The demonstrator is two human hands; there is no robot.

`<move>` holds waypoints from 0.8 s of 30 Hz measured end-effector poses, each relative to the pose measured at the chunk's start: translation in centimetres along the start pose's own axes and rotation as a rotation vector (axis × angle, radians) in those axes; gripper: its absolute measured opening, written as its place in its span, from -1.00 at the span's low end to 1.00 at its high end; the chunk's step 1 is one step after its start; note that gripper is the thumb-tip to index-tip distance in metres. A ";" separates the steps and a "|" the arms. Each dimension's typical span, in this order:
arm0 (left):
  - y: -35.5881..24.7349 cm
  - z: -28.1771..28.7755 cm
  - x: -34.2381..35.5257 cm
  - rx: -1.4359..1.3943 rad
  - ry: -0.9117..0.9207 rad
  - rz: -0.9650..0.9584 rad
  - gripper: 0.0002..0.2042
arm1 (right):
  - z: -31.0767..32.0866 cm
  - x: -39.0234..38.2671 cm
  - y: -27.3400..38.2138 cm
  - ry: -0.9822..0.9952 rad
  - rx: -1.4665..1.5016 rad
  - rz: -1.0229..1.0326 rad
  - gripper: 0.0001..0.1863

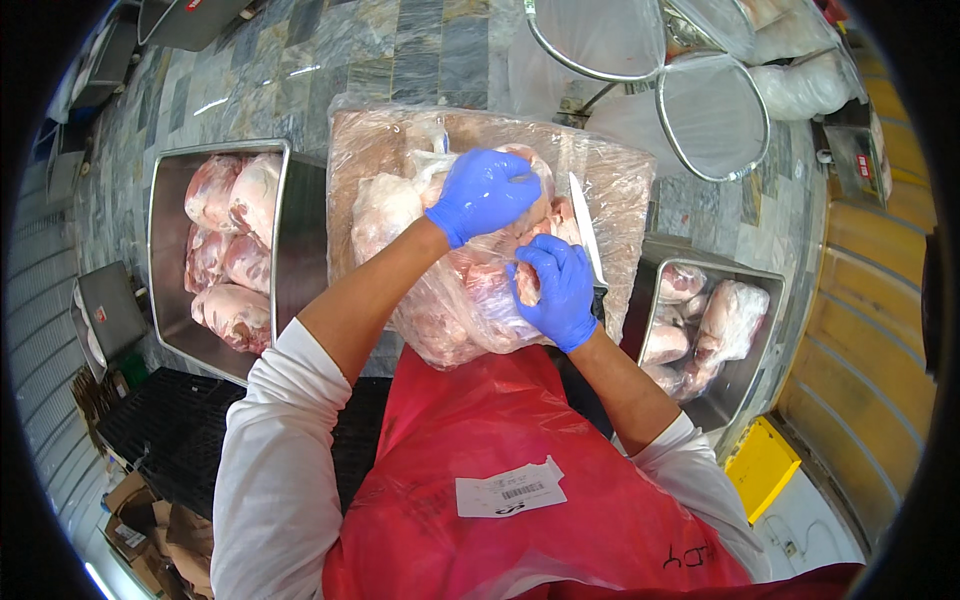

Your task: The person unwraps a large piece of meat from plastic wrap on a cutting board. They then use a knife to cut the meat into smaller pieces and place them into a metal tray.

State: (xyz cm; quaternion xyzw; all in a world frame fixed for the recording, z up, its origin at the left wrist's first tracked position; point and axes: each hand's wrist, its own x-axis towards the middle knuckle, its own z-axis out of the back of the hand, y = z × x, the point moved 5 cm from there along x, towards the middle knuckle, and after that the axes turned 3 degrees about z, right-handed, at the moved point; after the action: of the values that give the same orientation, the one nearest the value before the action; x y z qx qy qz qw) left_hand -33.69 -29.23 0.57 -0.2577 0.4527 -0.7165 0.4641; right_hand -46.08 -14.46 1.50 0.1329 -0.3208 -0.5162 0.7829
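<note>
Plastic-wrapped raw meat (pixel 445 325) lies on a film-covered board (pixel 620 165) in front of me. My left hand (pixel 487 195), in a blue glove, is curled closed over the far part of the meat. What its fingers grip is hidden beneath them. Nearer and to the right, my right hand (pixel 560 290), also blue-gloved, closes around a piece of raw meat (pixel 527 284) at the pile's right edge. Beside that hand lies a knife (pixel 583 222), blade pointing away from me. Its black handle is partly covered by the right hand.
A metal bin (pixel 300 200) of large meat pieces stands at the left. Another metal bin (pixel 745 385) with meat is at the right. Metal hoops (pixel 665 125) holding clear bags stand at the far right, and a black pallet (pixel 165 425) lies at lower left.
</note>
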 end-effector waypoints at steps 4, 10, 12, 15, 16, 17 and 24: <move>0.7 0.3 0.0 -0.095 0.060 0.091 -0.67 | 0.3 0.1 0.1 -0.024 0.025 0.016 -0.51; 1.0 1.2 0.5 -0.173 0.082 0.196 -0.70 | 0.8 -0.3 -1.3 -0.243 0.213 -0.100 -0.57; 0.8 1.3 0.5 -0.177 0.073 0.205 -0.68 | 0.9 -0.5 -1.8 -0.259 0.261 -0.138 -0.62; 0.4 1.8 0.0 -0.097 0.026 0.178 -0.61 | 1.7 -0.5 -1.8 -0.320 0.369 -0.230 -0.68; -0.2 2.4 -0.3 -0.043 0.024 0.164 -0.57 | 2.1 -0.4 -1.9 -0.352 0.406 -0.270 -0.70; -0.8 3.0 -0.9 0.011 0.020 0.154 -0.53 | 2.3 -0.7 -2.0 -0.347 0.421 -0.306 -0.71; 1.1 6.1 -6.0 0.492 -0.122 -0.066 -0.49 | 2.6 -1.0 -1.5 -0.356 0.331 -0.303 -0.68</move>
State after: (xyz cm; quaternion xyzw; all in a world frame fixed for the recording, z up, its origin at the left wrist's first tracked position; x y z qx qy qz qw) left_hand -25.82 -26.51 2.70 -0.1944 0.2271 -0.8030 0.5156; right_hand -49.14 -13.88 2.29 0.2124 -0.5096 -0.5831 0.5960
